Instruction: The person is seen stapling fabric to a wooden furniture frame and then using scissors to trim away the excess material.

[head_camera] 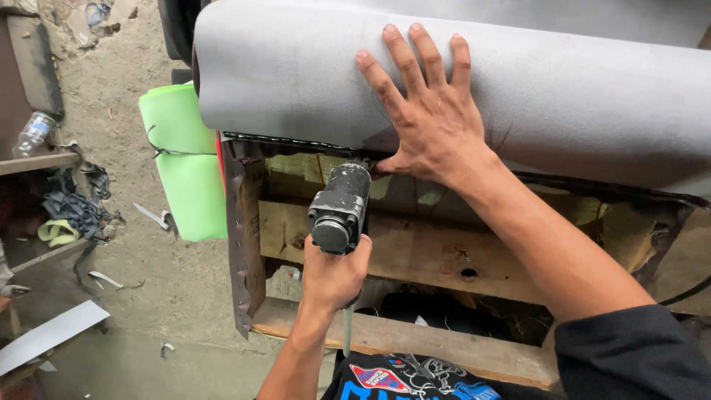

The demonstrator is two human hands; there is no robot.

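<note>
My left hand (333, 278) grips a black pneumatic staple gun (341, 207), its nose pressed against the edge of grey upholstery fabric (296, 74) where it meets the wooden sofa frame (415, 252). A thin hose hangs from the gun below my fist. Above and to the right, my right hand (426, 118) lies flat with its fingers spread on the grey fabric, the thumb close beside the gun's nose. The fabric wraps over a rounded padded part of the frame. A row of staples lines the fabric's edge to the left of the gun.
A roll of bright green foam (185, 163) leans by the frame's left side. Scraps of fabric and straps (74, 211) litter the dirt floor at left, with a plastic bottle (33, 133) and a pale board (48, 333). Dark stuffing shows inside the frame.
</note>
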